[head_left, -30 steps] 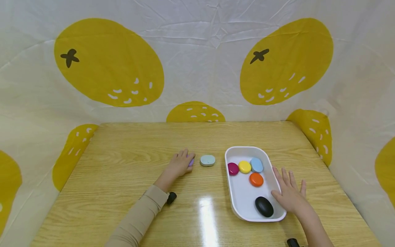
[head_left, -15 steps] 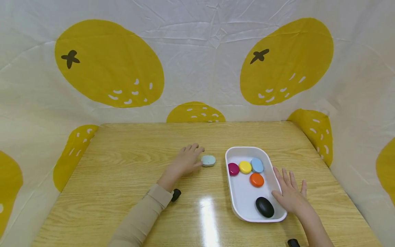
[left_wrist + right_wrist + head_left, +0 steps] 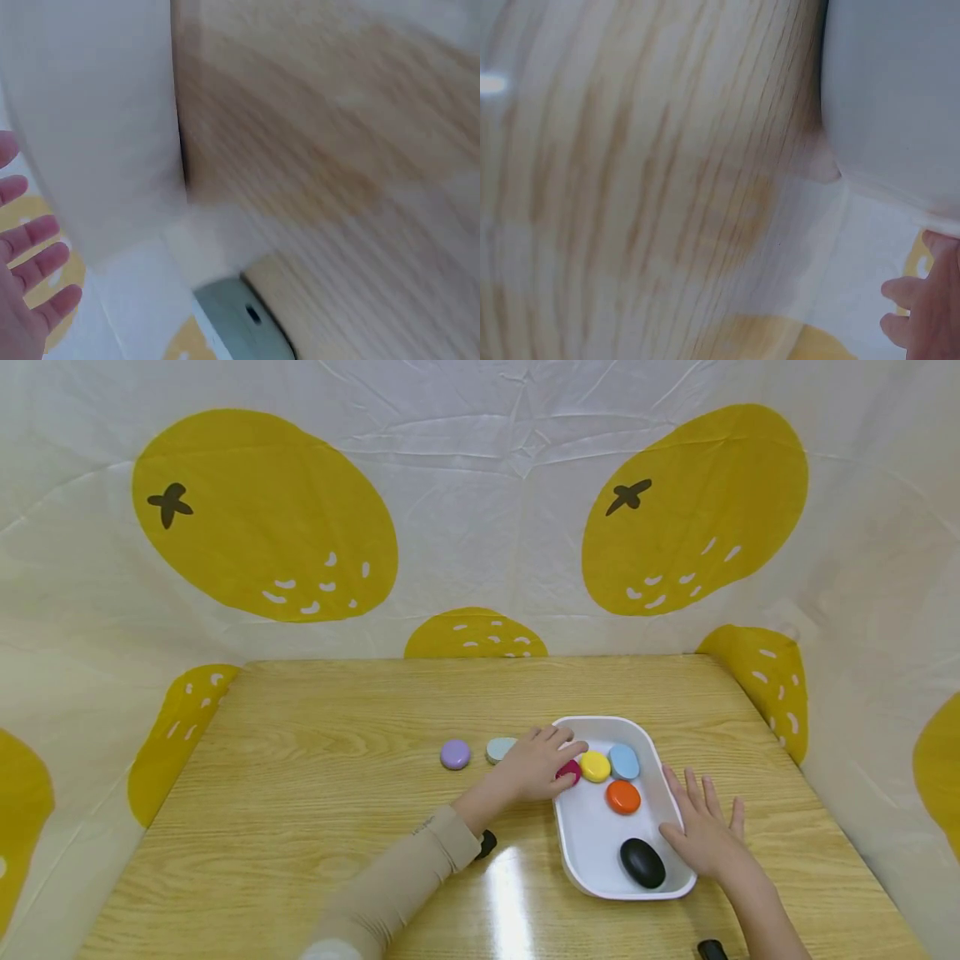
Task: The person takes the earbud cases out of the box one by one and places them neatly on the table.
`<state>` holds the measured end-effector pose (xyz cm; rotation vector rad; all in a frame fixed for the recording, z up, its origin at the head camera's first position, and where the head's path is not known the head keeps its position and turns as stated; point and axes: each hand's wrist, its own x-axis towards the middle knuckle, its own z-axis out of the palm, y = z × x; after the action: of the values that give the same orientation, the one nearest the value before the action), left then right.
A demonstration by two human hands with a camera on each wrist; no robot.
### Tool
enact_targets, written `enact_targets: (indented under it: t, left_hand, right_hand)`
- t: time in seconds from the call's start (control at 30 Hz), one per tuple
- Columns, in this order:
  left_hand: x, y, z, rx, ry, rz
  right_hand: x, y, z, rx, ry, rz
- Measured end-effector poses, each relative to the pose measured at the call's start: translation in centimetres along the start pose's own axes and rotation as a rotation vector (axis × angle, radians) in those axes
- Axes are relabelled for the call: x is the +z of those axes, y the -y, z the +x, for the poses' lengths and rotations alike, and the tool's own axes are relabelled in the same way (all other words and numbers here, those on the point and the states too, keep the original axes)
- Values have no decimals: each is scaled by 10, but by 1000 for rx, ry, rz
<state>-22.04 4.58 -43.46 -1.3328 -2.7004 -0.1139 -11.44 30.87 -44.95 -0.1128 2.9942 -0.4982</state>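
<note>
My left hand point(image 3: 536, 768) reaches over the left rim of the white tray point(image 3: 588, 864), fingers spread above a crimson rounded disc point(image 3: 570, 771) that it partly hides. Whether it touches that disc is hard to tell. In the left wrist view the fingers point(image 3: 45, 266) look extended and apart, beside the tray wall. My right hand point(image 3: 705, 835) lies along the tray's right side, fingers spread, thumb by the rim. Inside the tray are yellow point(image 3: 596, 767), light blue point(image 3: 624, 762) and orange point(image 3: 623, 797) discs, plus a black oval piece point(image 3: 642, 863).
Left of the tray, a purple disc point(image 3: 455, 755) sits on the wooden table point(image 3: 322, 718). A pale green oval piece point(image 3: 500, 749) stands between it and the tray, partly behind my left hand. A white cloth with yellow fruit shapes point(image 3: 262, 514) hangs behind and at both sides.
My left hand let go of the purple disc, leaving it on the table, then moved right past the pale green piece to over the tray. The right hand has stayed put.
</note>
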Motion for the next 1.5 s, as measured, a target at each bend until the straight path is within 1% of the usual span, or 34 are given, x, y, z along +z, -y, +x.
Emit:
enact_targets:
  t: [0.07,0.17,0.3,0.33,0.4,0.47,0.57,0.63,0.73,0.83,0.97,1.07,1.17,1.3,1.4,1.5]
  left_hand:
    - [3,-9,7,33,2,38]
    - [8,-19,16,59,36,99]
    - [16,-28,24,70,74,174]
    - [18,-29,25,70,71,185]
    - [21,-32,28,47,92,204]
    - [22,-34,30,6,137,207]
    - [22,-39,33,-73,238,215]
    - [21,-42,35,-116,315,243]
    - [19,-46,37,-151,401,305]
    - [19,-49,39,-177,447,356]
    - [20,-52,40,-239,473,394]
    - [22,-54,40,-274,477,434]
    - [23,-54,41,-285,474,479]
    - [25,-54,42,-287,474,516]
    - [26,-55,43,-281,469,525]
    - [27,-55,42,-278,447,513]
  right_hand:
    - [0,0,0,-1,2,1]
    - [0,0,0,-2,3,2]
    - [0,0,0,-3,-4,1]
    - [1,0,0,-4,-5,1]
    - [0,0,0,-6,-5,5]
    - [0,0,0,-5,-2,9]
    - [-1,1,-1,2,4,13]
    - [-1,1,-1,5,8,10]
    - [-2,1,-1,7,12,5]
    - [-2,1,-2,7,11,8]
    - [-2,1,-1,5,7,14]
    - [-2,1,0,10,12,11]
    - [-2,1,0,16,20,6]
    - [-3,1,1,16,21,11]
    - [-3,2,1,17,24,11]
    - [-2,2,1,22,28,9]
